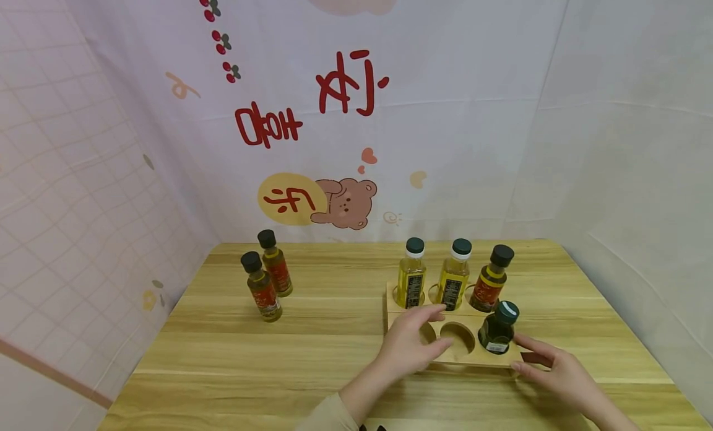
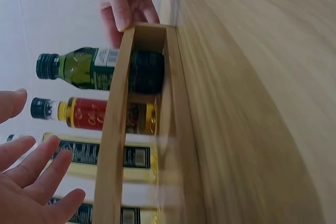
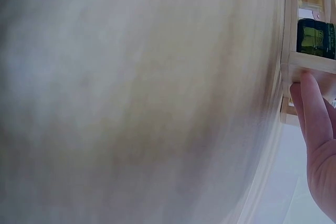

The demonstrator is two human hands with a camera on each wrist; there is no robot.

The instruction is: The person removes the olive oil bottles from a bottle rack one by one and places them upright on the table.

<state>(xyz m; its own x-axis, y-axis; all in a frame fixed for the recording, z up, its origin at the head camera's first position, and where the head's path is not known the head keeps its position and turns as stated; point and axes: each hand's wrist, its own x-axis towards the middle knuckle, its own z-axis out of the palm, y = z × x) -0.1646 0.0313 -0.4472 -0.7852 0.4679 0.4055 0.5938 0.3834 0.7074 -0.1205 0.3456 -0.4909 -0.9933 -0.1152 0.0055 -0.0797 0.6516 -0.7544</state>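
A stepped wooden bottle rack point(image 1: 468, 358) stands on the table. My left hand point(image 1: 411, 344) hovers over its lower front row, fingers spread and holding nothing; the front left hole is partly hidden behind it. At the rack's right end, my right hand point(image 1: 557, 372) touches the end panel with extended fingers point(image 3: 313, 106). Beside that hand, a dark green bottle point(image 1: 496, 333) sits in the front right hole; the front middle hole is bare. In the back row stand two clear bottles of yellow oil point(image 1: 412, 282) point(image 1: 453, 282) and a red-labelled bottle point(image 1: 488, 288) with a black cap.
Two more red-labelled bottles, one nearer point(image 1: 264, 295) and one behind it point(image 1: 277, 271), stand upright on the left of the wooden table point(image 1: 223, 369). A printed white cloth point(image 1: 445, 140) hangs behind the table, with more cloth at both sides.
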